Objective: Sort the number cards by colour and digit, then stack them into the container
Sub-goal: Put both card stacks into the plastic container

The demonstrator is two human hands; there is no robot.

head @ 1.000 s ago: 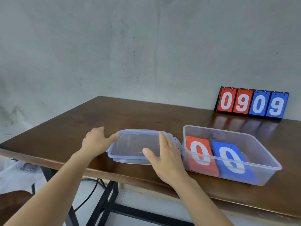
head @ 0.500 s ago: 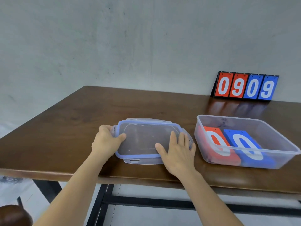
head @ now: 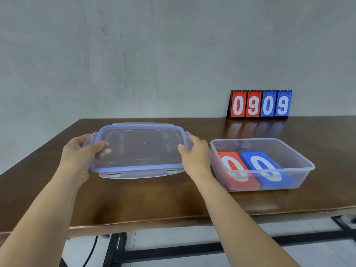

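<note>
A clear plastic lid (head: 140,149) with a blue seal and side clips is lifted above the table, tilted toward me. My left hand (head: 81,153) grips its left end and my right hand (head: 194,157) grips its right end. To the right stands the clear container (head: 300,157) on the table. Inside it lie a red stack of cards (head: 237,170) and a blue stack of cards (head: 267,170), each showing a white 0 on top.
A small flip scoreboard (head: 260,105) reading 0909, two red and two blue digits, stands at the back of the brown table (head: 173,199) against the grey wall. Black table legs and a cable show below the front edge.
Both hands moved from resting on the lid to gripping its ends. The lid has come up off the table.
</note>
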